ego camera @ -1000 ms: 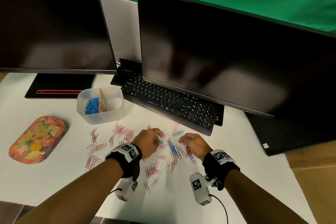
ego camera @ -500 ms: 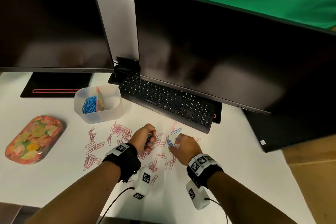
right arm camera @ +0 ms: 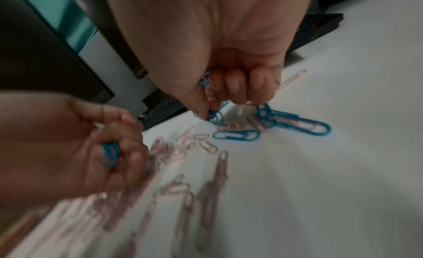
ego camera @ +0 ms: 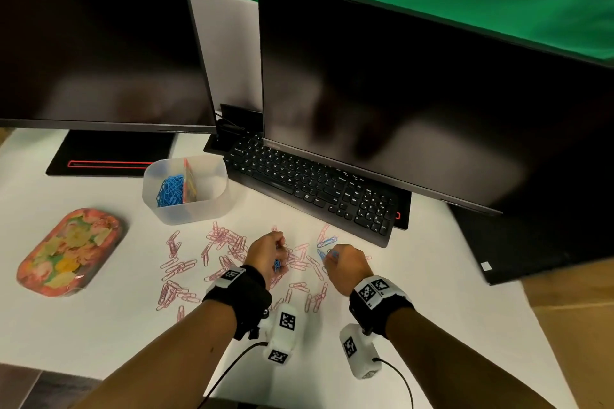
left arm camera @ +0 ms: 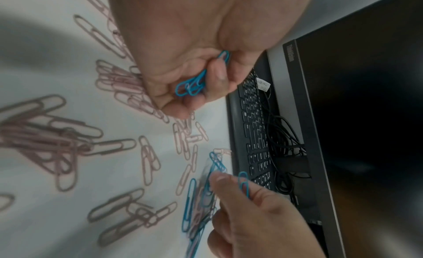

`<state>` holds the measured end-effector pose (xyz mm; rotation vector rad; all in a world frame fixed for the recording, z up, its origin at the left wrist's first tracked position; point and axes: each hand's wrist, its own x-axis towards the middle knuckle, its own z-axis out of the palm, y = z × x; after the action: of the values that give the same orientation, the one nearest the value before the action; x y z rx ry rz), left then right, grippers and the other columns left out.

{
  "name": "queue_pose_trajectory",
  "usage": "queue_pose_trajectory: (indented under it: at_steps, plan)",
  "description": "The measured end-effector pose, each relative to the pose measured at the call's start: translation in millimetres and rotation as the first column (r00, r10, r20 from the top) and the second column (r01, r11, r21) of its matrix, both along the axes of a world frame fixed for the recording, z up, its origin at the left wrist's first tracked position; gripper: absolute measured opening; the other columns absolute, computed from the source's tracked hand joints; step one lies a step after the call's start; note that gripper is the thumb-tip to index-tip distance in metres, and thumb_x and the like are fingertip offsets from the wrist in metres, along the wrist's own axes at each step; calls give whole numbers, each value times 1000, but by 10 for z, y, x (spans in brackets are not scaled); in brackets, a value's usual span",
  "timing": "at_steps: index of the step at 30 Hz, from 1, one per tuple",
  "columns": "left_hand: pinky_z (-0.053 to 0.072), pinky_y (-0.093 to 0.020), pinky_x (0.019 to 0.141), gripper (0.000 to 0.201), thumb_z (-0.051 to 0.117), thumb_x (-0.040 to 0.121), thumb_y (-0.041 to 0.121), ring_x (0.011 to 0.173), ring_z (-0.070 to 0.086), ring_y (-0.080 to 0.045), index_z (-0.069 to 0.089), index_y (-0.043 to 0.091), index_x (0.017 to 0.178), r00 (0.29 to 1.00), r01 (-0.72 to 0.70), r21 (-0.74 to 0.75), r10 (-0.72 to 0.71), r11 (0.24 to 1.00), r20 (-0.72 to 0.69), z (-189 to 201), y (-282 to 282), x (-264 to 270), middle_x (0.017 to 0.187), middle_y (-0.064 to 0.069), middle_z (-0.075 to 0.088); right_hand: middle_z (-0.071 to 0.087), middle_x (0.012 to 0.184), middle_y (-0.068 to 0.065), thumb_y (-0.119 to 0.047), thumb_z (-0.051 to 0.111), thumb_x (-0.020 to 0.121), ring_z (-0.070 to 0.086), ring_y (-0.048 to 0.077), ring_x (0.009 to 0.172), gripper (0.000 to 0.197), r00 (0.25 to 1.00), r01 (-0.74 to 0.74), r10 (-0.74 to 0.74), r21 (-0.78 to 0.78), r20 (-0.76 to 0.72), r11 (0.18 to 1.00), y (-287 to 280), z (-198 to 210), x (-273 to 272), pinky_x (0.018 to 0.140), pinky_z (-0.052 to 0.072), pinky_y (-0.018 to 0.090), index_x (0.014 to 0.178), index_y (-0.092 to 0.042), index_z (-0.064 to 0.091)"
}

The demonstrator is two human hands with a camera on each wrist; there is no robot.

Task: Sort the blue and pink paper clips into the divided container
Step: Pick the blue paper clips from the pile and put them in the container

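Pink paper clips (ego camera: 186, 267) lie scattered over the white table (ego camera: 99, 325), with a few blue paper clips (ego camera: 327, 241) among them near the keyboard. My left hand (ego camera: 269, 254) curls round a small bunch of blue clips (left arm camera: 191, 85) in its palm. My right hand (ego camera: 344, 264) pinches a blue clip (right arm camera: 214, 115) at the table, and more blue clips (right arm camera: 204, 81) sit under its curled fingers. Blue clips (right arm camera: 297, 122) lie loose beside it. The clear divided container (ego camera: 212, 206) stands back left, with blue clips (ego camera: 171, 191) in its left compartment.
A black keyboard (ego camera: 312, 183) lies just beyond the clips, under a large dark monitor (ego camera: 415, 103). A second monitor (ego camera: 96, 36) stands at the left. A flowered lid (ego camera: 71, 251) rests at the far left of the table.
My right hand has moved left and forward onto the blue clips and now pinches one. My left hand stays curled round its blue clips. The head view has shifted a little.
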<state>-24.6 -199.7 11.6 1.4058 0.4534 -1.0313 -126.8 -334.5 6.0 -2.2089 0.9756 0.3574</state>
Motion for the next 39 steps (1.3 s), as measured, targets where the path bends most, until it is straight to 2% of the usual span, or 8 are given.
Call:
queue_pose_trajectory:
  at_steps: [3, 6, 10, 13, 22, 29, 35, 39]
  plan:
    - [47, -30, 57, 30, 44, 96, 30, 55, 44, -20, 46, 15, 71, 996, -39, -92, 31, 995, -87, 35, -61, -46, 50, 1, 35, 52, 60, 10, -20, 57, 88, 47, 21, 55, 30, 987, 21, -43, 144, 153, 989, -28, 100, -10, 55, 41, 36, 68, 3, 55]
    - [49, -33, 66, 34, 36, 100, 32, 59, 49, -22, 50, 12, 76, 987, -43, -176, 14, 983, -163, 101, -148, -112, 58, -3, 45, 39, 61, 7, -18, 60, 89, 33, 14, 50, 29, 974, 58, -130, 346, 188, 936, -10, 285, 50, 48, 30, 25, 71, 5, 58]
    - [55, -39, 74, 39, 35, 101, 32, 67, 61, -25, 60, 3, 96, 986, -46, -247, 5, 968, -166, 169, -223, -191, 76, -12, 66, 55, 64, 14, -18, 59, 88, 50, 19, 52, 25, 974, -22, -65, 376, 217, 926, 29, 428, 178, 54, 45, 30, 74, 2, 63]
    - [58, -34, 58, 39, 32, 102, 31, 67, 64, -23, 59, 2, 108, 983, -67, -283, 16, 957, -181, 186, -225, -214, 82, -13, 67, 66, 73, 11, -17, 56, 88, 64, 24, 67, 20, 976, -33, -56, 393, 213, 919, 57, 493, 250, 74, 59, 44, 71, -19, 66]
    - [57, -32, 56, 37, 29, 102, 27, 58, 68, -20, 59, 5, 98, 982, -95, -333, 34, 938, -185, 252, -217, -186, 69, -10, 71, 71, 104, 8, -30, 52, 77, 69, 27, 93, 37, 971, -92, 29, 258, 238, 962, 70, 792, 278, 86, 56, 45, 110, -17, 64]
    - [51, -25, 46, 36, 30, 101, 31, 57, 68, -25, 54, 3, 108, 975, -109, -406, 18, 907, -222, 339, -228, -158, 79, -16, 71, 62, 86, -12, -26, 60, 81, 63, 12, 86, 18, 955, -216, 238, -134, 179, 967, 91, 799, 22, 76, 51, 26, 97, -28, 68]
    - [53, -47, 84, 24, 31, 98, 19, 89, 67, -38, 49, 6, 90, 973, -165, -367, 90, 915, -212, 295, -149, -109, 112, -30, 63, 57, 72, -11, -21, 59, 84, 56, 11, 65, 12, 958, -20, 60, -144, 279, 989, -45, 563, -170, 68, 49, 27, 87, -30, 67]
    - [53, -32, 59, 21, 30, 97, 14, 73, 69, -33, 48, 6, 91, 976, -132, -352, 60, 927, -207, 268, -154, -137, 100, -26, 67, 56, 74, -16, -31, 67, 79, 53, 2, 68, 8, 921, -122, 167, -146, 352, 982, 133, 514, -215, 65, 42, 16, 87, -31, 69]
